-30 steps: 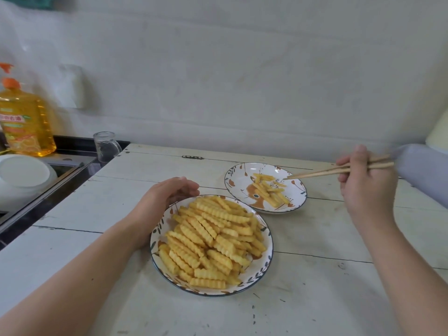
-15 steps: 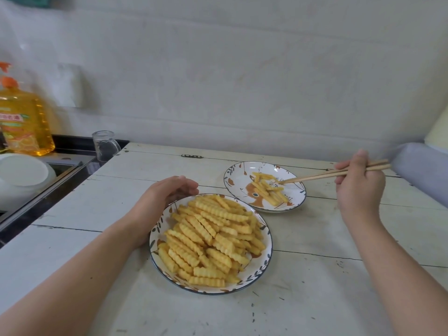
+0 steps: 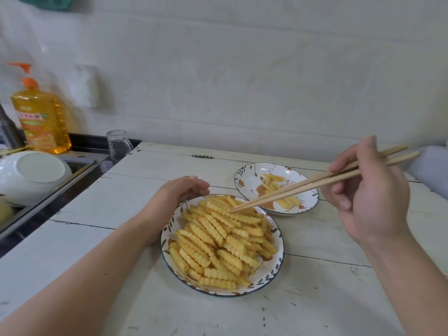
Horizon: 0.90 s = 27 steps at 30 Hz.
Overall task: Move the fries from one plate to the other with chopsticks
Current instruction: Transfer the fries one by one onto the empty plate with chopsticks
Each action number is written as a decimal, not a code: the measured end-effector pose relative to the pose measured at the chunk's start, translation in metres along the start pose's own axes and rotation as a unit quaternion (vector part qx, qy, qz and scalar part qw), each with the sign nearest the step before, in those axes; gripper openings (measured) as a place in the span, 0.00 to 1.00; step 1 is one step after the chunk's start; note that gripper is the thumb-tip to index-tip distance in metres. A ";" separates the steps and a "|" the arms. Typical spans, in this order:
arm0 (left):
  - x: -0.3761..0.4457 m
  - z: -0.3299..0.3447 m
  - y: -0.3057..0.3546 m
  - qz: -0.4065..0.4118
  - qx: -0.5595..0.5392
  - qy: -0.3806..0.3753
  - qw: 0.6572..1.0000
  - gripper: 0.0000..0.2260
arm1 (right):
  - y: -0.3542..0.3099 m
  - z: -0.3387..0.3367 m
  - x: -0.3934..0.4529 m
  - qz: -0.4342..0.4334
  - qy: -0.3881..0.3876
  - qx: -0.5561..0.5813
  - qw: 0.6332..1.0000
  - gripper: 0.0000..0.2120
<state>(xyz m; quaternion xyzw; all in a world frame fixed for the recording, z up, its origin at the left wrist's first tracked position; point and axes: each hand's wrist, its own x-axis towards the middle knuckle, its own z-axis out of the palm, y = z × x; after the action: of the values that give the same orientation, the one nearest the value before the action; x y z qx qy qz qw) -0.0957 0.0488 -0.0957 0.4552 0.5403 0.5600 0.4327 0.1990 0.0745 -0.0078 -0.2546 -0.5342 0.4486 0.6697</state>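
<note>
A near patterned plate (image 3: 275, 270) is heaped with crinkle-cut fries (image 3: 218, 241). Behind it to the right, a second patterned plate (image 3: 247, 177) holds a few fries (image 3: 275, 179). My right hand (image 3: 371, 197) grips a pair of wooden chopsticks (image 3: 315, 183); their tips touch the far top of the heap on the near plate, with nothing visibly held between them. My left hand (image 3: 172, 202) rests curled against the near plate's left rim.
The plates stand on a white plank table (image 3: 315, 299) against a white wall. At the left are a sink with a white bowl (image 3: 31, 175), a yellow oil bottle (image 3: 41, 117) and a small glass jar (image 3: 117, 146). A pale object (image 3: 431, 170) lies at the right edge.
My right hand has swung the chopsticks from the far plate over to the near plate, tips now down on the heap. My left hand has stayed at the rim.
</note>
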 end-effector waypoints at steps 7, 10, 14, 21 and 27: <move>0.002 -0.002 -0.003 0.006 0.001 -0.009 1.000 0.17 | -0.001 -0.016 0.016 -0.018 0.068 0.005 0.998 0.26; 0.005 -0.003 -0.004 0.010 0.001 -0.013 1.000 0.17 | 0.016 -0.038 0.032 -0.026 0.138 -0.103 0.985 0.24; 0.016 -0.010 -0.009 0.039 0.006 -0.042 0.998 0.20 | 0.040 -0.060 0.040 -0.035 0.138 -0.257 0.956 0.23; 0.025 -0.015 -0.016 0.051 0.010 -0.048 0.997 0.20 | 0.038 -0.062 0.040 -0.068 0.103 -0.240 0.963 0.20; 0.041 -0.022 -0.028 0.043 0.007 -0.064 0.997 0.21 | 0.042 -0.065 0.042 -0.046 0.089 -0.261 0.960 0.21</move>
<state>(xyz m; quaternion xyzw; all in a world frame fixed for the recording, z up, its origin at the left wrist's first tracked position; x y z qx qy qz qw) -0.1261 0.0854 -0.1215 0.5160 0.4956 0.5439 0.4385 0.2481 0.1398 -0.0411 -0.4347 -0.5819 0.2375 0.6450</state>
